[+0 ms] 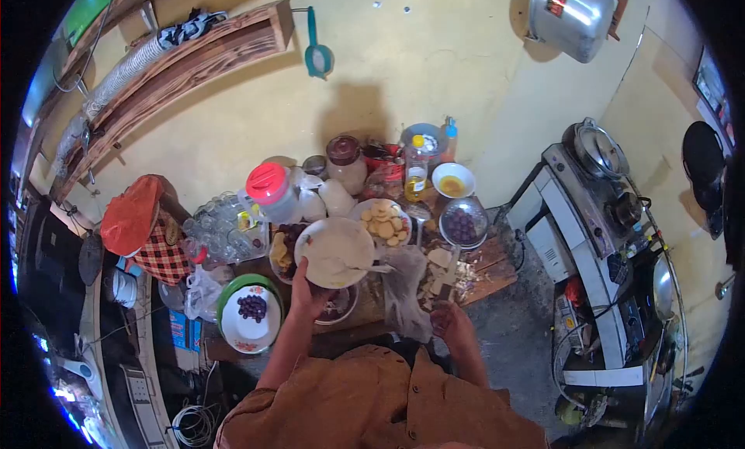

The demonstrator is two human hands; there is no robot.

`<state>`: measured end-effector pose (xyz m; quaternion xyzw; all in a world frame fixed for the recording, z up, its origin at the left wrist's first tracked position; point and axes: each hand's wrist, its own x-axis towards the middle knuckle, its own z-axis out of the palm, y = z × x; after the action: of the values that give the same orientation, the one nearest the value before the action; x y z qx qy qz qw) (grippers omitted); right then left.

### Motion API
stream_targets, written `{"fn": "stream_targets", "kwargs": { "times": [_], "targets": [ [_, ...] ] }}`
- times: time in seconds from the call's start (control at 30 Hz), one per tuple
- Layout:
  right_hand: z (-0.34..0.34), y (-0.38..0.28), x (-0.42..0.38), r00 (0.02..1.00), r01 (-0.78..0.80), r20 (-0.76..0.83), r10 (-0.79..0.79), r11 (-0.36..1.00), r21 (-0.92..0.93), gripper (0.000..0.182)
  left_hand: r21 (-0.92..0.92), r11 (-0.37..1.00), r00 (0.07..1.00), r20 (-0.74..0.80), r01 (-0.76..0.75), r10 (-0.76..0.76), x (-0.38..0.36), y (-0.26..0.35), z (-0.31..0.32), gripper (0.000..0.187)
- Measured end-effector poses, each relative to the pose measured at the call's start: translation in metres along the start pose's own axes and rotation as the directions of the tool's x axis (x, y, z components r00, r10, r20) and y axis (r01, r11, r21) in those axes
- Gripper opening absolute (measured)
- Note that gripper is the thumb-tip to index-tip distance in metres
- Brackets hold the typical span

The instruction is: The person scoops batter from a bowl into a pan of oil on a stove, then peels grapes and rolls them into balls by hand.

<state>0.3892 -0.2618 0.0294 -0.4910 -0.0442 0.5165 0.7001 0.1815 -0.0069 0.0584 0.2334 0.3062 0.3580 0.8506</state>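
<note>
My left hand [309, 290] grips the near rim of a white bowl [330, 255], its thumb over the edge. Pale residue coats the inside, and a spoon [379, 268] rests across the right rim. My right hand [448, 318] is closed around the dark handle of what looks like a knife [445, 292], above pale chopped scraps [466, 277] on the wooden table. Between the hands lies a clear plastic bag [407, 294]. Behind the bowl stands a plate of round yellowish pieces [384, 222]. Under my left wrist, a second bowl [339, 308] is partly covered.
Purple balls sit on a white plate [240, 325] at left and in a steel bowl [464, 224] at right. A red-lidded container [268, 187], an oil bottle [416, 181] and a small bowl of yellow liquid [453, 181] stand behind. Farther right is a stove [582, 189].
</note>
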Motion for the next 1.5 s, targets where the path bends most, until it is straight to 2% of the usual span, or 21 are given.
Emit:
{"fn": "stream_targets", "kwargs": {
  "times": [0.03, 0.1, 0.17, 0.2, 0.3, 0.33, 0.43, 0.47, 0.63, 0.73, 0.97, 1.03, 1.07, 1.13, 1.17, 1.23, 1.27, 1.33, 1.43, 1.47, 1.5],
  "targets": [
    [0.007, 0.006, 0.002, 1.000, 0.002, -0.001, -0.002, 1.000, -0.018, 0.041, 0.012, 1.000, 0.998, -0.062, -0.016, 0.017, 0.005, 0.011, -0.012, 0.056],
    [0.016, 0.013, 0.002, 0.999, 0.005, -0.050, -0.008, 0.999, -0.044, 0.040, -0.021, 0.998, 0.998, -0.029, -0.061, 0.060, 0.016, 0.029, -0.030, 0.056],
    [0.018, 0.014, -0.001, 0.994, 0.003, -0.105, -0.010, 0.998, -0.064, 0.039, 0.004, 0.976, 0.976, -0.031, -0.216, 0.216, 0.026, 0.044, -0.039, 0.058],
    [0.022, 0.012, -0.004, 0.992, 0.027, -0.125, -0.035, 0.997, -0.066, 0.036, 0.024, 0.984, 0.977, -0.117, -0.178, 0.180, 0.019, 0.058, -0.026, 0.058],
    [0.017, 0.007, -0.007, 0.989, 0.066, -0.129, -0.075, 0.995, -0.074, 0.033, 0.002, 0.974, 0.974, -0.021, -0.225, 0.225, 0.058, 0.079, -0.076, 0.056],
    [0.015, 0.004, -0.006, 0.990, 0.061, -0.124, -0.071, 0.995, -0.079, 0.033, 0.029, 0.939, 0.938, -0.034, -0.343, 0.344, 0.051, 0.088, -0.051, 0.053],
    [0.020, -0.003, -0.001, 0.981, 0.084, -0.171, -0.088, 0.996, -0.029, 0.027, 0.080, 0.924, 0.922, -0.080, -0.373, 0.379, 0.073, 0.118, -0.049, 0.050],
    [0.025, -0.009, -0.002, 0.975, 0.091, -0.203, -0.094, 0.995, -0.029, 0.026, 0.034, 0.910, 0.909, -0.052, -0.413, 0.414, 0.081, 0.128, -0.046, 0.048],
    [0.037, -0.020, 0.014, 0.972, 0.097, -0.210, -0.104, 0.994, -0.043, 0.026, -0.002, 0.889, 0.882, -0.131, -0.457, 0.453, 0.129, 0.170, -0.049, 0.045],
    [0.033, -0.019, 0.031, 0.989, 0.118, -0.090, -0.118, 0.993, 0.001, 0.027, 0.161, 0.845, 0.819, -0.207, -0.511, 0.535, 0.153, 0.185, -0.047, 0.048],
    [0.037, -0.018, 0.045, 0.988, 0.073, -0.135, -0.078, 0.997, -0.040, 0.025, 0.177, 0.866, 0.831, -0.245, -0.468, 0.499, 0.183, 0.199, -0.062, 0.049],
    [0.040, -0.017, 0.046, 0.983, 0.064, -0.166, -0.072, 0.996, -0.054, 0.025, 0.465, 0.826, 0.755, -0.403, -0.317, 0.517, 0.176, 0.199, -0.054, 0.051],
    [0.040, -0.016, 0.048, 0.984, 0.054, -0.165, -0.061, 0.997, -0.046, 0.025, 0.466, 0.827, 0.755, -0.405, -0.315, 0.516, 0.190, 0.198, -0.070, 0.051],
    [0.041, -0.013, 0.052, 0.985, 0.039, -0.164, -0.045, 0.998, -0.039, 0.024, 0.576, 0.596, 0.564, -0.261, -0.560, 0.783, 0.234, 0.194, -0.122, 0.052],
    [0.041, -0.011, 0.054, 0.985, 0.032, -0.165, -0.041, 0.998, -0.055, 0.025, 0.578, 0.596, 0.562, -0.265, -0.558, 0.783, 0.236, 0.194, -0.125, 0.052],
    [0.044, -0.010, 0.055, 0.986, 0.019, -0.165, -0.031, 0.997, -0.074, 0.025, 0.811, 0.551, 0.516, -0.392, -0.196, 0.761, 0.233, 0.196, -0.126, 0.064],
    [0.047, -0.010, 0.056, 0.989, 0.027, -0.142, -0.040, 0.996, -0.090, 0.025, 0.811, 0.552, 0.514, -0.396, -0.192, 0.761, 0.233, 0.195, -0.125, 0.064],
    [0.052, -0.009, 0.058, 0.992, 0.032, -0.121, -0.045, 0.994, -0.107, 0.025, 0.782, 0.623, 0.511, -0.543, 0.020, 0.666, 0.223, 0.191, -0.100, 0.071],
    [0.060, -0.006, 0.058, 0.994, 0.012, -0.104, -0.027, 0.989, -0.144, 0.026, 0.795, 0.605, 0.488, -0.544, 0.041, 0.683, 0.212, 0.182, -0.073, 0.074],
    [0.065, -0.006, 0.058, 0.999, 0.011, -0.051, -0.020, 0.987, -0.159, 0.027, 0.795, 0.601, 0.506, -0.487, -0.080, 0.712, 0.224, 0.182, -0.090, 0.074],
    [0.070, -0.006, 0.058, 1.000, 0.011, 0.002, -0.010, 0.985, -0.173, 0.028, 0.792, 0.606, 0.509, -0.493, -0.073, 0.706, 0.212, 0.179, -0.082, 0.074]
  ]
}}
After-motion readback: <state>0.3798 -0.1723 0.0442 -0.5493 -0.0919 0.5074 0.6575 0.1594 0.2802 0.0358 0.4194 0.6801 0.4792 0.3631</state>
